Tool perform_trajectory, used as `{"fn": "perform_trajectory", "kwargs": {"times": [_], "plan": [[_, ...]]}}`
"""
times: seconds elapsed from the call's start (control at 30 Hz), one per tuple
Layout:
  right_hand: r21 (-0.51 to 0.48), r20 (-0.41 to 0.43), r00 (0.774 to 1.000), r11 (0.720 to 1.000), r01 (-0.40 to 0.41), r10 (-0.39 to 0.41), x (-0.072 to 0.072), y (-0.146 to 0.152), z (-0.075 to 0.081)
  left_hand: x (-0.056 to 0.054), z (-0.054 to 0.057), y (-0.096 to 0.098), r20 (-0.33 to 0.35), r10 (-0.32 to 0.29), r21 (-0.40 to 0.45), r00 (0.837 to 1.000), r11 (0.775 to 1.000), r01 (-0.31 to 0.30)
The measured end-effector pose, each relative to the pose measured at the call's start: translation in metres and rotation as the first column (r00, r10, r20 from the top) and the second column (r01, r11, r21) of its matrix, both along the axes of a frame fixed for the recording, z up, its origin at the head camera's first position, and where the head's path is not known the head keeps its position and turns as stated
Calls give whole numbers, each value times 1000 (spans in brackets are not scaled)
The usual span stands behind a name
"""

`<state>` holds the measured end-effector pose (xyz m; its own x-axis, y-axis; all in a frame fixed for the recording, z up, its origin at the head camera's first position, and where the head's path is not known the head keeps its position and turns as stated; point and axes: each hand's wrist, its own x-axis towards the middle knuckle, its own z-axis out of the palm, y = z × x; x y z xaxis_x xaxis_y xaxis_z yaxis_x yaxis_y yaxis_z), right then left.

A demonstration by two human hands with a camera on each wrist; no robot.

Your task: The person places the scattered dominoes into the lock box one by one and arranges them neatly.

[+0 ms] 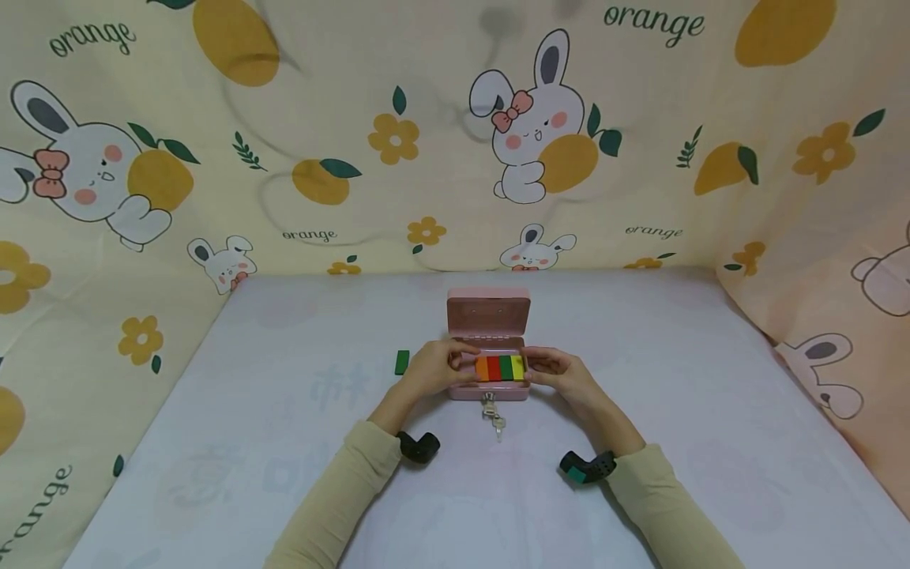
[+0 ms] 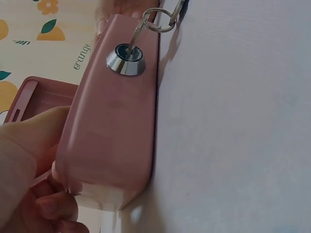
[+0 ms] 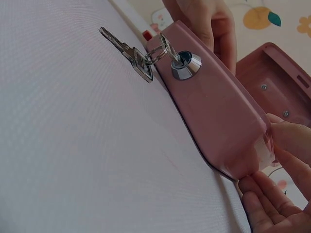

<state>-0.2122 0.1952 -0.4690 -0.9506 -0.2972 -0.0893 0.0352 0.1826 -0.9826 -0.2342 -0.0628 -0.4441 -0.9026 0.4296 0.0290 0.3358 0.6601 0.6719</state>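
A small pink metal cash box (image 1: 462, 393) stands with its lid (image 1: 488, 313) raised. Inside its opening a row of coloured blocks (image 1: 494, 368), orange, red, green and yellow, lies side by side. My left hand (image 1: 430, 370) holds the row's orange end, index finger behind and thumb in front. At the yellow end, my right hand (image 1: 565, 378) grips with thumb and finger close over the box's right rim. Both wrist views show the box front with its round lock (image 2: 126, 59) and a key in it; the blocks are hidden there.
A loose green block (image 1: 402, 362) lies on the white tabletop (image 1: 490, 506) just left of the box. From the lock hangs a ring with a spare key (image 3: 129, 53) in front of the box. A patterned cloth (image 1: 426, 182) rises behind and at both sides.
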Motion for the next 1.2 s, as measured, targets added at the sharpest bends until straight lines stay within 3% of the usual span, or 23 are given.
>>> {"fn": "perform_trajectory", "kwargs": {"times": [0.5,0.8,1.2], "plan": [[8,2,1000,1000,3,-3,1,-1,1,7,5,-8,11,-4,35,1000,999,3],[22,-20,1000,1000,-2,2,0,0,0,11,7,-20,29,-23,108,999,994,20],[23,-18,1000,1000,1,-1,-1,0,-2,15,8,-39,-12,-2,156,1000,988,4]]}}
